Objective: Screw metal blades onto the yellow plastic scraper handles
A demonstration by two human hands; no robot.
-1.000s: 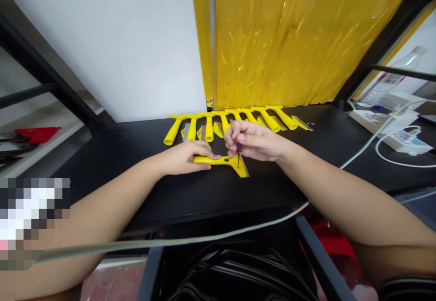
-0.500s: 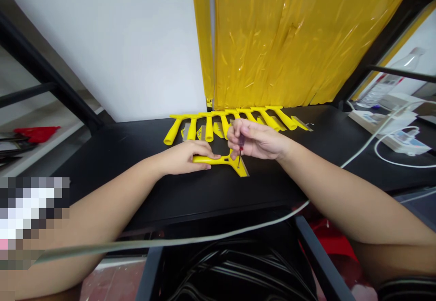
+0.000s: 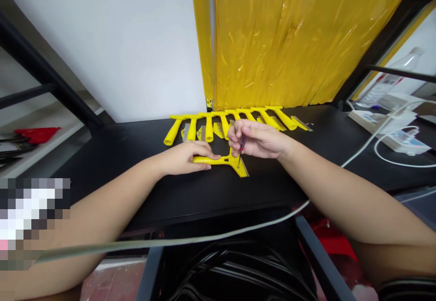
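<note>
A yellow scraper [image 3: 235,165] with a thin metal blade lies flat on the black table, its head to the right. My left hand [image 3: 190,157] is closed around its handle and presses it to the tabletop. In my right hand [image 3: 257,139], the fingers grip a small screwdriver [image 3: 241,145] with a dark reddish handle. Its shaft points down, and the tip meets a screw [image 3: 238,168] on the scraper's head. My fingers partly hide the screwdriver's handle and the far end of the scraper's head.
Behind my hands stands a row of several yellow scraper handles [image 3: 209,128], with blade parts between them. White power strips [image 3: 391,128] and a clear bottle [image 3: 391,80] are at the right. A pale cable [image 3: 204,238] crosses in front of the black table [image 3: 190,196].
Hardly anything differs. The fingers of my right hand have shifted very slightly around the screwdriver, while my left hand and the scraper stay in place.
</note>
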